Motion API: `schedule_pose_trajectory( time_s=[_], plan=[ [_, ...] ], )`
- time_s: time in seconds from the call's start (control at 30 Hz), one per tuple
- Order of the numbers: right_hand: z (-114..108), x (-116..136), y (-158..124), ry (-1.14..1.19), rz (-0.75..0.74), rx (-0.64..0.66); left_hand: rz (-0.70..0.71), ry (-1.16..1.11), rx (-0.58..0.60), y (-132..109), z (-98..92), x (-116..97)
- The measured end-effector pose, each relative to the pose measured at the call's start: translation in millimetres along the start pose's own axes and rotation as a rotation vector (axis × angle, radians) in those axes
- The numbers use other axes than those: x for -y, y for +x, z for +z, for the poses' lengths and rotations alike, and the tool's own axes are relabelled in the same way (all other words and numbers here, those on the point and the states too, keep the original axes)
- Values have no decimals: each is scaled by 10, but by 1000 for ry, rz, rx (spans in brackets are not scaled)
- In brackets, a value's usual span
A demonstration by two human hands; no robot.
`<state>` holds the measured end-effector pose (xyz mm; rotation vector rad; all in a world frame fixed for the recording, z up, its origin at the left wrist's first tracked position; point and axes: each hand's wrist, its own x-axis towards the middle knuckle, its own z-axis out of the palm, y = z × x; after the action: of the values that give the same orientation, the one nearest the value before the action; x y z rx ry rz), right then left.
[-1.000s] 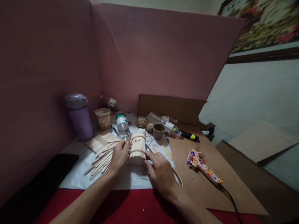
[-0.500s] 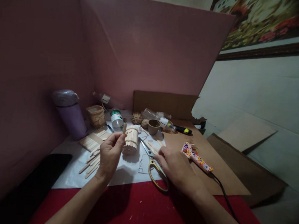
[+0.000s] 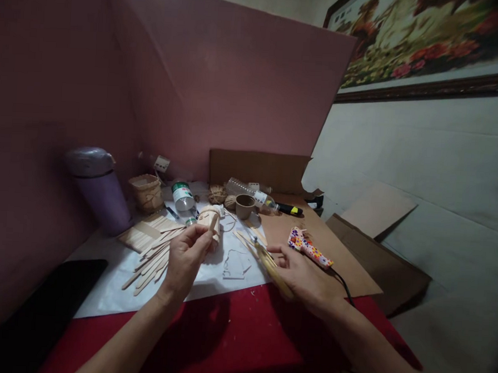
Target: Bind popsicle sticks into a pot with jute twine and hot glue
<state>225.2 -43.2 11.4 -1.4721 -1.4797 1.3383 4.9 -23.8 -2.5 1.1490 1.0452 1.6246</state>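
My left hand [image 3: 191, 250] pinches a short piece of wooden stick [image 3: 213, 222], held upright in front of a stick-covered cylinder [image 3: 215, 239] that it partly hides. My right hand [image 3: 292, 269] has its fingers round the gold handles of the scissors [image 3: 272, 265], which are tilted up off the paper, blades pointing away. Loose wooden sticks [image 3: 155, 262] lie fanned out left of my left hand. Thin sticks [image 3: 255, 231] and a cut clear plastic scrap [image 3: 235, 266] rest on the white paper between the hands.
A flowered glue gun [image 3: 310, 248] with a black cord lies on cardboard [image 3: 345, 258] at the right. Behind stand a brown cup [image 3: 244, 207], plastic bottles [image 3: 183, 196] and a stick basket [image 3: 146, 193]. A purple tumbler [image 3: 102, 195] is at the left.
My right hand has picked up the scissors from the paper and tilted them. My left hand still holds the stick piece, now leaning slightly. The camera view has turned to the right.
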Motion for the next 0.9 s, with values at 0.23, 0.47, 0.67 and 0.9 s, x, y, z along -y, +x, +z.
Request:
schedule_pose_trajectory(
  time_s=[0.23,0.47,0.67,0.9],
  plan=[
    [9,-200,-290,531,69,157,-311,-173,55,-63,109,-81],
    [116,-137,-234,731,43,113,-440,-114,149,-130,180,-16],
    [280,-148,-296,438,6,168,-394,-103,124,-150,189,19],
    [599,-312,-280,189,-21,139,-347,-175,1,-161,213,-62]
  ],
)
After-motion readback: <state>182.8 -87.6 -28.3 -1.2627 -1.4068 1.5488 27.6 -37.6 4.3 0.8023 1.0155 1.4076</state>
